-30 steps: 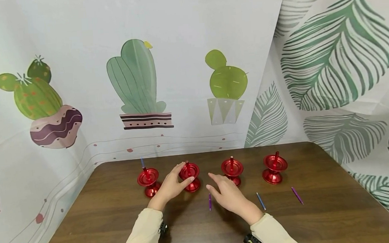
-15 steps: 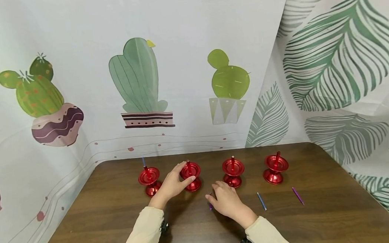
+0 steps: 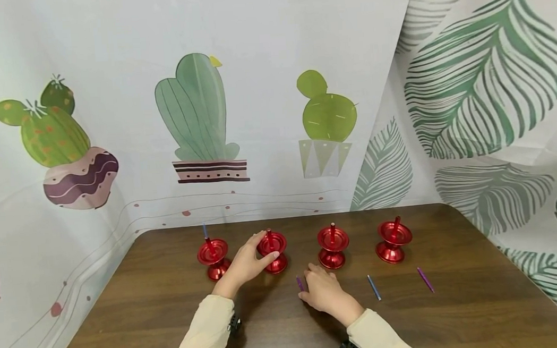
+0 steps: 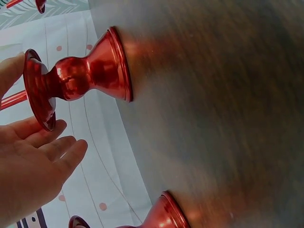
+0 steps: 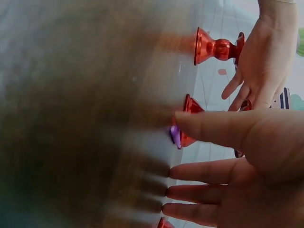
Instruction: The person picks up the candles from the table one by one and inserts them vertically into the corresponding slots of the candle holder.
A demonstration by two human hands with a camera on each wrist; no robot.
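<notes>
My left hand point(image 3: 246, 262) holds the dish rim of a red metal candle holder point(image 3: 277, 263), second from the left. In the left wrist view, the thumb and fingers point(image 4: 45, 135) sit on opposite sides of that rim, and the holder's base stands on the table. My right hand point(image 3: 325, 288) is low over the table, fingertips down and thumb apart from the fingers. Beside its thumb lies a thin purple candle point(image 3: 300, 283), not visibly pinched. The right wrist view shows the purple candle point(image 5: 176, 136) partly behind the thumb point(image 5: 213, 127).
A thin blue candle point(image 3: 205, 230) stands in the leftmost red holder point(image 3: 213, 252). Two more red holders, one mid-right point(image 3: 332, 240) and one far right point(image 3: 394, 235), stand in the row. A blue candle point(image 3: 374, 287) and another purple candle point(image 3: 426, 280) lie on the brown table point(image 3: 464, 317).
My right hand has come down and slightly toward me, to the table beside the purple candle, which has tilted slightly. My left hand has stayed on the second holder.
</notes>
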